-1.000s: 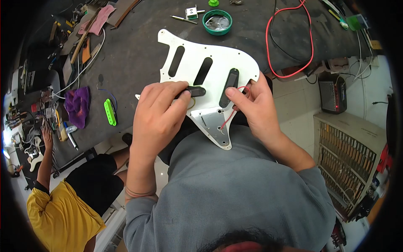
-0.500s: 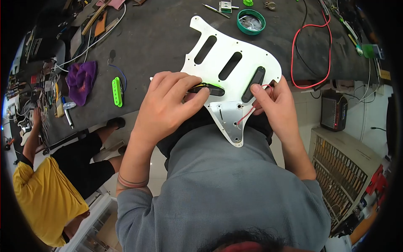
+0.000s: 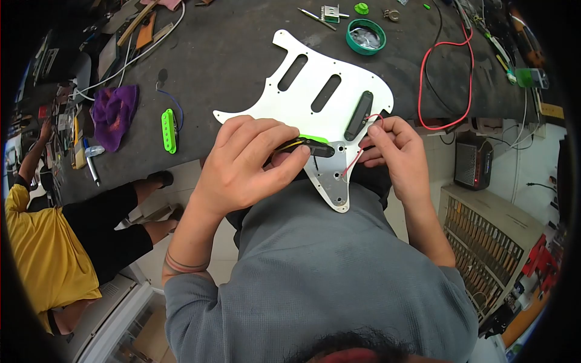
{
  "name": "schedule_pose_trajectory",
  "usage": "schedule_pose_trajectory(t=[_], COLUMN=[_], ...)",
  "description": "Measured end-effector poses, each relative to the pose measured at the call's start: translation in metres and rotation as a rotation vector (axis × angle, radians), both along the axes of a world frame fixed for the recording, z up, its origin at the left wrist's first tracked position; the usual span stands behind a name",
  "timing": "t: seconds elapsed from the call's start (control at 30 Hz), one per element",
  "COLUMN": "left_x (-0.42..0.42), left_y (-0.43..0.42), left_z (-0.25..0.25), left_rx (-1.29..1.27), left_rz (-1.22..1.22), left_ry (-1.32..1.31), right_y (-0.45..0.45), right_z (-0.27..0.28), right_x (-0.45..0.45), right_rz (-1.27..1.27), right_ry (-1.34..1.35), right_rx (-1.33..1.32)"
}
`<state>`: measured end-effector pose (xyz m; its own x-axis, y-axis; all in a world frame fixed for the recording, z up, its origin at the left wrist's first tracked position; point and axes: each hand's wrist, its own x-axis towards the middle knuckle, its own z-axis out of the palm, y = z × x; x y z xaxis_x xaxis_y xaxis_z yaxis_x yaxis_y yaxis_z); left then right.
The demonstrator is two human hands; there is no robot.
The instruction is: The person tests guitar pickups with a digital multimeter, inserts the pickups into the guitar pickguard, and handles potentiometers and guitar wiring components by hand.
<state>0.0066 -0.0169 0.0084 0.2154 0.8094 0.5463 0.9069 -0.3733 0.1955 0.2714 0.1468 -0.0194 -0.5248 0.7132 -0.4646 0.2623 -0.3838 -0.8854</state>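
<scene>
The left hand (image 3: 245, 158) comes in from the near left, wrist lifted and back of the hand upward, with the fingers bent forward and the thumb lying below them. Thumb and fingertips pinch a black pickup with a green edge (image 3: 319, 147), held aslant above the near part of the white pickguard (image 3: 293, 107).

The right hand (image 3: 396, 148) stands at the pickguard's right edge, its forearm rising steeply from the near right, fingers curled and thumb pointing left. A red wire (image 3: 353, 163) runs beside its fingers to the silver patch on the pickguard's near tip; I cannot tell whether it is gripped. The two hands are apart.

The pickguard extends over the near edge of the dark worktop (image 3: 206, 66). Its rightmost slot is filled by another black pickup (image 3: 359, 116). On the worktop, well to the left, lies a bright green pickup (image 3: 169, 131).
</scene>
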Motion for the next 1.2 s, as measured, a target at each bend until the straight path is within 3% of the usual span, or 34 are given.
schedule_pose_trajectory(t=[0.13, 0.33, 0.43, 0.5, 0.6, 0.8, 0.93, 0.97, 1.03, 1.17, 1.2], left_x=[0.003, 0.01, 0.015, 0.021, 0.024, 0.021, 0.015, 0.013, 0.033, 0.065, 0.067], left_y=[-0.001, -0.003, -0.001, 0.0, -0.001, -0.006, -0.008, -0.011, -0.011, -0.016, -0.017], left_z=[0.004, 0.007, 0.007, 0.006, 0.004, 0.009, 0.006, -0.003, -0.029, -0.014, -0.015], left_rx=[-0.012, 0.021, 0.053, 0.067, 0.087, 0.068, 0.067, 0.081, 0.223, -0.217, -0.255], left_rz=[-0.008, -0.045, -0.086, -0.104, -0.12, -0.077, 0.007, 0.001, 0.041, 0.102, 0.047], left_ry=[-0.035, -0.046, -0.005, 0.0, 0.021, 0.027, -0.137, -0.298, -0.916, -1.918, -1.992], right_y=[0.002, 0.004, -0.012, -0.018, -0.024, -0.032, -0.033, -0.032, -0.028, -0.024, -0.024], right_z=[0.01, 0.011, 0.032, 0.041, 0.043, 0.036, 0.024, 0.023, 0.024, 0.017, 0.016], right_x=[0.002, 0.026, 0.013, 0.006, -0.004, -0.014, -0.019, -0.02, -0.025, -0.038, -0.041], right_rz=[0.001, -0.018, 0.132, 0.344, 0.556, 0.477, 0.386, 0.371, 0.342, 0.264, 0.256], right_ry=[-0.057, -0.284, 0.065, 0.173, 0.172, 0.222, 0.255, 0.248, 0.252, 0.297, 0.3], right_rx=[-0.008, 0.533, 0.486, 0.317, 0.305, 0.383, 0.731, 0.791, 0.948, 1.265, 1.304])
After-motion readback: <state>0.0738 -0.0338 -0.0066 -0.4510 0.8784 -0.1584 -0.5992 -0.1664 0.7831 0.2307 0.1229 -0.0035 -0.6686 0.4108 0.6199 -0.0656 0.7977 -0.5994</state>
